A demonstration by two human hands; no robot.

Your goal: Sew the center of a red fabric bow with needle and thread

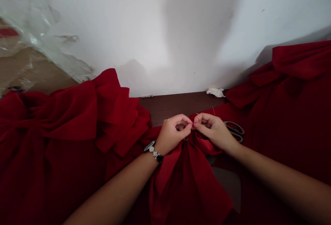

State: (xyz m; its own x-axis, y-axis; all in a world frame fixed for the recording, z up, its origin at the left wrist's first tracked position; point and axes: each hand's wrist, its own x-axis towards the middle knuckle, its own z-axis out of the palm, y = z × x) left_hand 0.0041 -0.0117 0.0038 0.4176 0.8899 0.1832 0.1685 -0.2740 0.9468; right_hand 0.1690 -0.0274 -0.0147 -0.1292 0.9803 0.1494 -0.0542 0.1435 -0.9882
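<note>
Both hands meet fingertip to fingertip: left hand (172,133) and right hand (213,130) pinch the gathered middle of the red fabric (186,176), mid-surface (176,102) near its far edge (scissors (236,128) lie just beside the right hand). I judge the step in hand to be holding the gather. The next move calls for a steady, tight pinch.

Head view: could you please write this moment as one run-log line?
left hand: pinches gathered red fabric | right hand: pinches same spot | scissors: beside right hand | watch: left wrist
</note>
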